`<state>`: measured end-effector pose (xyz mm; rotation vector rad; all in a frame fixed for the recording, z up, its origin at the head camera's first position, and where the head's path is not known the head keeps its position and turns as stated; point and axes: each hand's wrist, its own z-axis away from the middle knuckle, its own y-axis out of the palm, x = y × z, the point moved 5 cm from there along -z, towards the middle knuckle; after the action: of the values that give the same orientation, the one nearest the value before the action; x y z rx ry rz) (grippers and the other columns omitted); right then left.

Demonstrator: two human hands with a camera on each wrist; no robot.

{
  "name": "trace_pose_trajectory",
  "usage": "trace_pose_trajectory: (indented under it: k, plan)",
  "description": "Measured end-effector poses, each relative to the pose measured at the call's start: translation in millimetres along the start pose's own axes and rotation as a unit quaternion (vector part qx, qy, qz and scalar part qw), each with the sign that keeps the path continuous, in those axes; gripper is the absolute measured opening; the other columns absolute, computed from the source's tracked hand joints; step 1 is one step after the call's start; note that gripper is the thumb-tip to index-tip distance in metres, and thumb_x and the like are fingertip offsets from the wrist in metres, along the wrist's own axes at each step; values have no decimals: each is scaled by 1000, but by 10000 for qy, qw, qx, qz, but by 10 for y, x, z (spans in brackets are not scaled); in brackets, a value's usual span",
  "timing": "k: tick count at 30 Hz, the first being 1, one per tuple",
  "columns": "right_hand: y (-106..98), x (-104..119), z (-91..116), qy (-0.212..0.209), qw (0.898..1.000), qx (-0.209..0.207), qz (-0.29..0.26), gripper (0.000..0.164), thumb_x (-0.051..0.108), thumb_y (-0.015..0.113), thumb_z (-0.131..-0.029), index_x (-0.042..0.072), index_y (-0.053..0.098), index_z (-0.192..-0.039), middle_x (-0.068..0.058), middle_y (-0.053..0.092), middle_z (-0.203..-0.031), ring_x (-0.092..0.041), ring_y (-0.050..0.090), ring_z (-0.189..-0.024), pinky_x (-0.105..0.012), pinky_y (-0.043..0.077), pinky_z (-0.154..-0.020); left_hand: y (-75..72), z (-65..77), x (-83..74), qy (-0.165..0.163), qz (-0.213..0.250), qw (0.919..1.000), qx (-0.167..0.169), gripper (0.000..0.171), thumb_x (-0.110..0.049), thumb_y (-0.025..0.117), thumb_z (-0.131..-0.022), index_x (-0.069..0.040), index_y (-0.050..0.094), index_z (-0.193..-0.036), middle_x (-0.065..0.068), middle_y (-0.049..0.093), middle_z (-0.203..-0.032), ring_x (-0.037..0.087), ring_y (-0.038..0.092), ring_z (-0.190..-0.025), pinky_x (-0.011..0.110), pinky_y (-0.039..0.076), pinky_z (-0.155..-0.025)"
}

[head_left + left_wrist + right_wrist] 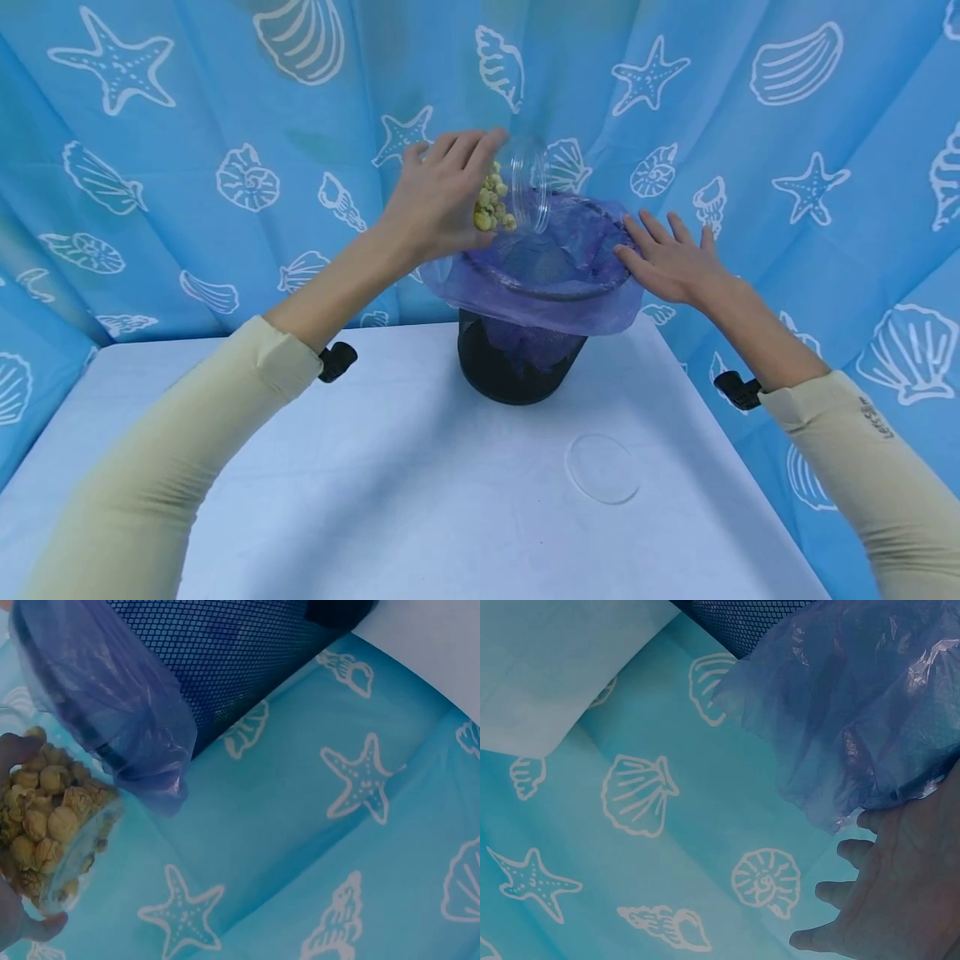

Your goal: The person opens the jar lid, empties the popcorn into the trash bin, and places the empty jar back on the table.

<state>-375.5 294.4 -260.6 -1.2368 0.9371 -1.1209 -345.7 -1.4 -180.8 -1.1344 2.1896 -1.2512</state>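
My left hand (447, 192) grips a clear jar (531, 185) tipped on its side, its mouth facing right over the bin. Popcorn (491, 204) lies inside the jar; the left wrist view shows the popcorn (52, 817) close up between thumb and fingers. Below and right stands a black mesh bin (510, 367) lined with a purple plastic bag (525, 304) folded over its rim. My right hand (675, 257) has its fingers spread at the bin's right rim, thumb and fingertips by the bag. In the right wrist view, the hand (900, 877) is beside the bag (855, 712).
A clear round lid (602, 469) lies flat on the white tabletop (420, 500), in front of the bin. The bin stands near the table's far edge. A blue curtain (300, 125) with white shells and starfish hangs behind and to both sides.
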Motion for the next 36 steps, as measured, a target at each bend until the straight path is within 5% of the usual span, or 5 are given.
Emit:
trace_pose_trajectory:
  k: [13,36]
  plan:
    - [-7,43,52,72,10000,33,1,75,61,14,-103,15,-6,-160,-20,-8,-164,-49,-14,-144,-73,-15,-104,151,-135,-14,74,-368,9984,420,105,-49,87,-71,-12,31,-152,12,42,-148,32,37,-136,65,30,-106]
    - [7,45,143,170,9998,109,3,76,63,13,-102,17,-7,-160,-19,-10,-164,-49,-14,-145,-73,-16,-104,362,-264,-315,812,-860,9886,936,103,-47,87,-74,-14,30,-152,12,39,-149,34,34,-137,67,30,-104]
